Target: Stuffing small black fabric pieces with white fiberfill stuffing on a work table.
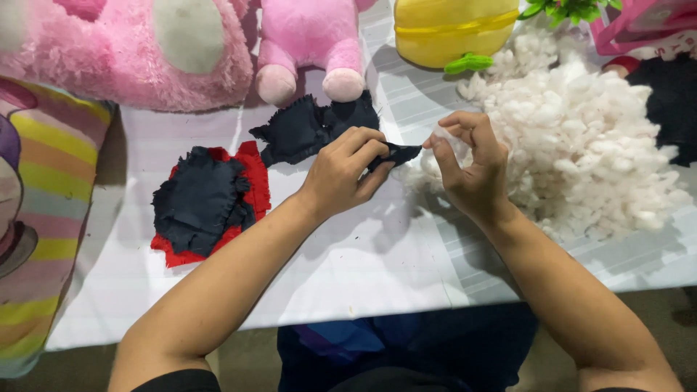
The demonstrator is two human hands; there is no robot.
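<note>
My left hand (345, 170) pinches a limb of a dark navy fabric shape (312, 127) that lies on the white striped tablecloth (377, 268). The limb's tip sticks out to the right of my fingers. My right hand (468, 163) is just beside it, thumb and fingers closed on a small tuft of white stuffing (440, 138) close to the limb's end. A big heap of white stuffing (581, 138) lies directly right of that hand.
A stack of dark navy and red fabric pieces (207, 203) lies at left. Pink plush toys (145, 51) and a smaller pink plush (308, 43) stand at the back, with a yellow plush (454, 29). A striped cushion (43, 203) is far left. Black fabric (671, 101) lies far right.
</note>
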